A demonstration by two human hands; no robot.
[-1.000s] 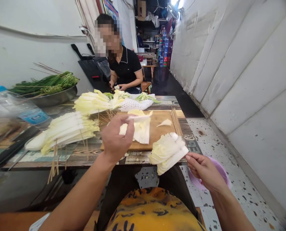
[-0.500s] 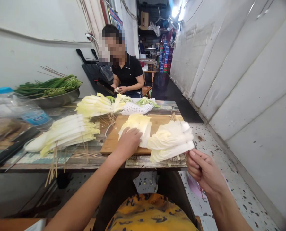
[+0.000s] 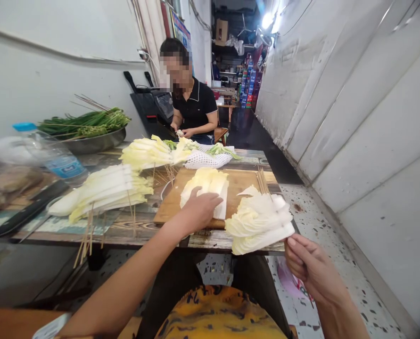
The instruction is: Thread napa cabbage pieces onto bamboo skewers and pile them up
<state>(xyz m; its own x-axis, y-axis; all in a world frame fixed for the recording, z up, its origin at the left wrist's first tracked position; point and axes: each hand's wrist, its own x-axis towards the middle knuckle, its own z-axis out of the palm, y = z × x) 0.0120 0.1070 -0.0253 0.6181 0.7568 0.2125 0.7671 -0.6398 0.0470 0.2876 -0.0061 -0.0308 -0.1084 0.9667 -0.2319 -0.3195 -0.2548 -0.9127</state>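
Note:
My left hand lies with fingers apart over pale yellow napa cabbage leaves on a wooden cutting board. At the table's right front corner, my right hand pinches the end of a skewer, mostly hidden, that carries several layered cabbage leaves. This bundle hangs tilted just off the board's right side. Bare bamboo skewers lie behind it on the board. To the left rests a stack of skewered cabbage leaves, its sticks jutting over the table's front edge.
A knife and a water bottle are on the left. Behind them stands a metal bowl of skewered greens. More cabbage and white foam netting lie beyond the board. A person sits across, hands busy with something small.
My right hand has lowered the skewered cabbage bundle a little, towards me and to the right. My left hand has slid slightly right across the leaves. The view has shifted a little.

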